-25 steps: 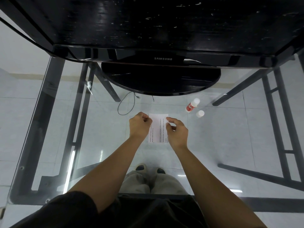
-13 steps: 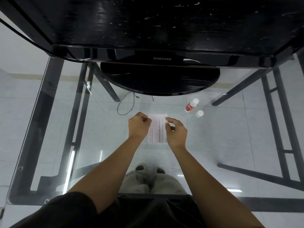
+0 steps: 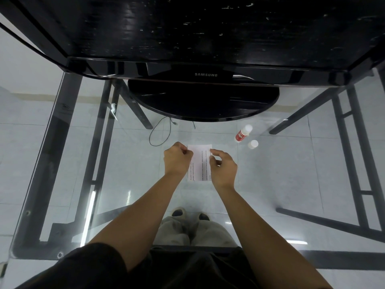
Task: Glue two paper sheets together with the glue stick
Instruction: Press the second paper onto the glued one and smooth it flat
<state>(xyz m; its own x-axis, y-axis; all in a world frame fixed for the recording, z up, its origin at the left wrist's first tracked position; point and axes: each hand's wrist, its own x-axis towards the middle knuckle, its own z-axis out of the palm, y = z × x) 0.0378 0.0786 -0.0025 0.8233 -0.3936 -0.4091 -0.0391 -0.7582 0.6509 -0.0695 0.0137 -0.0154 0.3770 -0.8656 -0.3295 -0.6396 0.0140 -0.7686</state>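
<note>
A small white paper sheet (image 3: 200, 161) with printed lines lies on the glass table, between my two hands. My left hand (image 3: 177, 161) is closed, pinching the sheet's far left corner. My right hand (image 3: 223, 166) pinches the far right edge with thumb and forefinger. Whether a second sheet lies under it, I cannot tell. The red and white glue stick (image 3: 242, 133) lies uncapped on the glass to the far right, and its white cap (image 3: 253, 144) stands just beside it.
A black Samsung monitor (image 3: 205, 74) on a round black base (image 3: 204, 103) stands close behind the paper. The glass table top (image 3: 62, 163) shows dark metal legs, a cable and my feet beneath.
Both hands have kept their hold on the sheet's far corners, with only a slight shift of the fingers. The glue stick and cap have not moved.
</note>
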